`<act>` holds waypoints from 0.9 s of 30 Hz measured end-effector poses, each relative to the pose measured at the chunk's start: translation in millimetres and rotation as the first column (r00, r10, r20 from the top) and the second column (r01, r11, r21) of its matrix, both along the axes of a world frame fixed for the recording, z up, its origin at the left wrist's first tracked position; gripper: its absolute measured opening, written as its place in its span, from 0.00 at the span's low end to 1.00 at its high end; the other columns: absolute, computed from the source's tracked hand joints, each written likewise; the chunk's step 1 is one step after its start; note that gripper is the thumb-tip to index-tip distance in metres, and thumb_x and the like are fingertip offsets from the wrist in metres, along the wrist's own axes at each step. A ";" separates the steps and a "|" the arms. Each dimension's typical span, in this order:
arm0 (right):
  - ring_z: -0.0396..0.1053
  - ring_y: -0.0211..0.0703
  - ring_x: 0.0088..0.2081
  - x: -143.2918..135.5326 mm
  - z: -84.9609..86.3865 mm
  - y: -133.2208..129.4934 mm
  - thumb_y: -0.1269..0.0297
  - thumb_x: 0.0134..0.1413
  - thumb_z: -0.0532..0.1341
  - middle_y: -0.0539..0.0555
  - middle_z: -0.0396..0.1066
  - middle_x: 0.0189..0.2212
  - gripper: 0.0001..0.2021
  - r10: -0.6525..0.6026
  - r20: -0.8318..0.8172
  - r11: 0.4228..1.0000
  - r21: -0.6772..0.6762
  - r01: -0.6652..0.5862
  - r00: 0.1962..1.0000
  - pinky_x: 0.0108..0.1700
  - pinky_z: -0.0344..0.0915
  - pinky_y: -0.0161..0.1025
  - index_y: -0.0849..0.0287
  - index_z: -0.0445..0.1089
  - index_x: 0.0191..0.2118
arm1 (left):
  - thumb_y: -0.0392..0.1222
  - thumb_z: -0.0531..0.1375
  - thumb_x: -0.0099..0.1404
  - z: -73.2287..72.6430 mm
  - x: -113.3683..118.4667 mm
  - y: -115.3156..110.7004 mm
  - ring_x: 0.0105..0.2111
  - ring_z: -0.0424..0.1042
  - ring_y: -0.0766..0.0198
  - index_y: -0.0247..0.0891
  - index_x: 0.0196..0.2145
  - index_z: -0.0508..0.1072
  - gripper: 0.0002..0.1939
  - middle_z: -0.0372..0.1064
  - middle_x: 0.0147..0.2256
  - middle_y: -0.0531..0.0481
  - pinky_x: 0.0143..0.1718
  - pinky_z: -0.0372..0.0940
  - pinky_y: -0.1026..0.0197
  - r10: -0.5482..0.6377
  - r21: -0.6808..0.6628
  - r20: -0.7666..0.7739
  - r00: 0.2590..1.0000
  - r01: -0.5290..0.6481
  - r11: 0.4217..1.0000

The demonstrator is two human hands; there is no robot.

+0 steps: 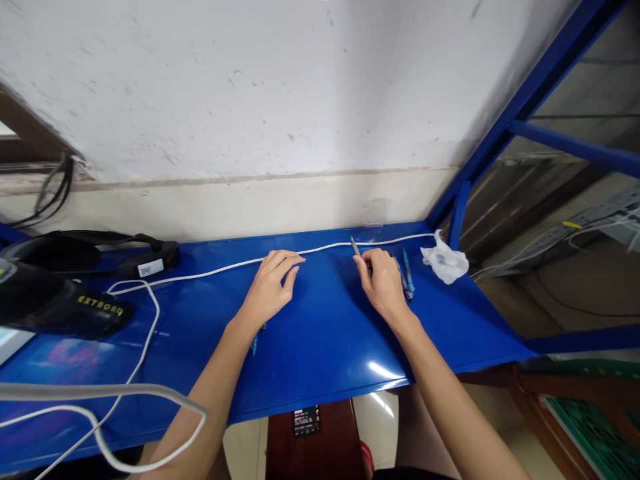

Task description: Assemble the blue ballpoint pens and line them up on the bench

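In the head view, my right hand (383, 280) is closed around a pen (355, 247), whose grey tip points up and left toward the wall. Just beyond that hand's right side, blue pens (409, 272) lie close together on the blue table (320, 333), partly hidden by my fingers. My left hand (273, 283) hovers over or rests on the table with its thumb apart from slightly bent fingers; nothing shows in it. Partly covered by my left forearm is another blue item, apparently a pen (255, 341).
A white cable (220, 269) runs along the table's back by the wall. Left are a black strapped device (145, 260), a dark object lettered "EXTRORD" (100, 307) and looping cable. Crumpled white plastic or tissue (445, 260) lies right, near the blue frame (460, 207). A phone (306, 421) sits below.
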State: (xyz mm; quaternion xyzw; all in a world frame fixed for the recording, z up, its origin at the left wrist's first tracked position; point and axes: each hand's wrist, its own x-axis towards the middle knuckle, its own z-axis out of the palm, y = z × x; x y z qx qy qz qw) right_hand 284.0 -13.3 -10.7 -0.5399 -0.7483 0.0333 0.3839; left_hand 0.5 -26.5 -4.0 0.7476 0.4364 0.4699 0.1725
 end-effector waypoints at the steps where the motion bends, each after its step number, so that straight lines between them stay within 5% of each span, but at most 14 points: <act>1: 0.69 0.52 0.40 -4.4 3.3 -0.9 0.55 0.78 0.55 0.58 0.75 0.38 0.12 0.031 -0.079 0.999 -0.011 -0.032 0.996 0.46 0.58 0.45 0.55 0.68 0.42 | 0.38 0.63 0.72 0.7 1.5 -0.6 0.52 0.73 0.44 0.48 0.51 0.83 0.13 0.78 0.49 0.42 0.61 0.63 0.39 0.003 -0.004 0.026 1.000 -0.003 1.000; 9: 0.59 0.41 0.25 -79.8 22.8 22.7 0.55 0.74 0.61 0.46 0.66 0.28 0.07 0.288 -0.549 0.922 -0.064 -0.383 0.785 0.33 0.48 0.36 0.51 0.66 0.47 | 0.45 0.63 0.74 -0.2 8.4 -1.8 0.53 0.76 0.46 0.45 0.59 0.78 0.18 0.80 0.50 0.42 0.63 0.64 0.43 0.083 -0.029 0.186 0.979 -0.079 0.996; 13: 0.63 0.41 0.28 -109.1 5.6 32.7 0.57 0.74 0.59 0.48 0.68 0.30 0.06 0.372 -0.468 0.877 -0.107 -0.469 0.802 0.34 0.51 0.35 0.51 0.68 0.46 | 0.52 0.65 0.74 -1.8 8.2 0.3 0.58 0.77 0.46 0.43 0.61 0.78 0.22 0.79 0.55 0.41 0.65 0.64 0.46 0.167 -0.172 0.415 0.894 -0.103 0.980; 19: 0.66 0.41 0.30 -105.4 -13.3 25.4 0.57 0.73 0.62 0.50 0.70 0.31 0.07 0.458 -0.461 0.833 -0.075 -0.548 0.760 0.36 0.55 0.35 0.53 0.70 0.43 | 0.56 0.63 0.75 0.3 15.5 3.3 0.60 0.76 0.46 0.40 0.61 0.78 0.24 0.79 0.57 0.38 0.68 0.64 0.42 0.060 -0.269 0.637 0.768 0.148 0.952; 24: 0.71 0.43 0.31 -96.8 -12.7 30.7 0.57 0.80 0.50 0.54 0.75 0.34 0.13 0.518 -0.133 0.850 -0.032 -0.526 0.845 0.35 0.56 0.36 0.57 0.68 0.48 | 0.51 0.65 0.74 -0.3 23.4 5.5 0.62 0.75 0.47 0.40 0.61 0.78 0.22 0.78 0.59 0.37 0.69 0.63 0.42 0.025 -0.244 0.786 0.618 0.272 0.931; 27: 0.73 0.43 0.31 -95.2 -15.0 34.2 0.58 0.81 0.48 0.55 0.76 0.34 0.14 0.513 -0.036 0.858 -0.015 -0.514 0.858 0.34 0.56 0.37 0.58 0.67 0.50 | 0.48 0.67 0.72 -1.7 22.6 8.0 0.59 0.77 0.49 0.40 0.55 0.81 0.17 0.80 0.56 0.39 0.68 0.65 0.44 0.026 -0.230 0.806 0.592 0.272 0.934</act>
